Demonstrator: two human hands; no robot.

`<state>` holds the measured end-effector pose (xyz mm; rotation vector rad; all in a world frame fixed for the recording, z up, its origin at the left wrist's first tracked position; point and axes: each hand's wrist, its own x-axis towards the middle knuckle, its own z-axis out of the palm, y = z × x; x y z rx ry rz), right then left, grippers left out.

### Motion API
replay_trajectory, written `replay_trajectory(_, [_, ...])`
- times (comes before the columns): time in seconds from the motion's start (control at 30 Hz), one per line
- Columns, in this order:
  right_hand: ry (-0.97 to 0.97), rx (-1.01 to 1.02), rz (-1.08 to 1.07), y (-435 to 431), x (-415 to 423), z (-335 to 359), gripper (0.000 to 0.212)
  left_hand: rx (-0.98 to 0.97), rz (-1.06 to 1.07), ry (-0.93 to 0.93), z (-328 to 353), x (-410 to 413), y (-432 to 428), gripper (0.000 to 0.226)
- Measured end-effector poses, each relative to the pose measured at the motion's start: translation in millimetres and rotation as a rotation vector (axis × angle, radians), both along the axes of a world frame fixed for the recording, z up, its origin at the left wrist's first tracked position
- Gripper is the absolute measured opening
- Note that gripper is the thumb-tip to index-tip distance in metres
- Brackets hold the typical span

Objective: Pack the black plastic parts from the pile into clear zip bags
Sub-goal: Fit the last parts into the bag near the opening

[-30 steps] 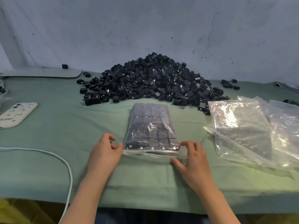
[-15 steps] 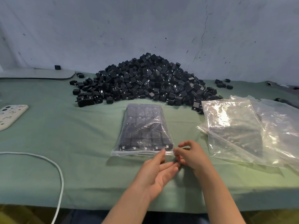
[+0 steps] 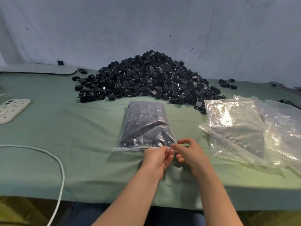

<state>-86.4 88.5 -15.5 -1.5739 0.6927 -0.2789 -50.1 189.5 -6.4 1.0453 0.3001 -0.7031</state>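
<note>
Both hands meet at the near right corner of the filled zip bag [image 3: 145, 126], which lies flat on the counter [image 3: 73, 144]. The left hand [image 3: 154, 160] pinches the bag's sealing strip between thumb and fingers, and the right hand [image 3: 190, 154] pinches it just beside. Beyond the fingers sits the pile of black parts [image 3: 146, 79]; empty bags [image 3: 236, 128] lie to their right.
</note>
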Motion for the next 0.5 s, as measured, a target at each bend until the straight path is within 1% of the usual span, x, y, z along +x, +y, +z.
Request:
replay_trajectory(0.13, [0.024, -0.069, -0.001, 5.2, 2.2, 1.0, 0.029, 0.026, 0.010, -0.041, 1.0, 0.4, 1.1, 0.023])
replay_trajectory(0.23, [0.003, -0.071, -0.012, 9.9, 4.1, 3.0, 0.027, 0.005, 0.013, -0.042, 1.4, 1.6, 2.5, 0.022])
replay_trajectory(0.4, [-0.112, 0.119, -0.056, 12.5, 7.2, 5.1, 0.027, -0.026, 0.002, -0.042, -0.3, 0.8, 7.5, 0.019])
replay_trajectory(0.5, [-0.166, 0.198, -0.072, 13.1, 7.0, 3.9, 0.029, -0.045, 0.050, -0.011, -2.8, 1.6, 14.0, 0.017])
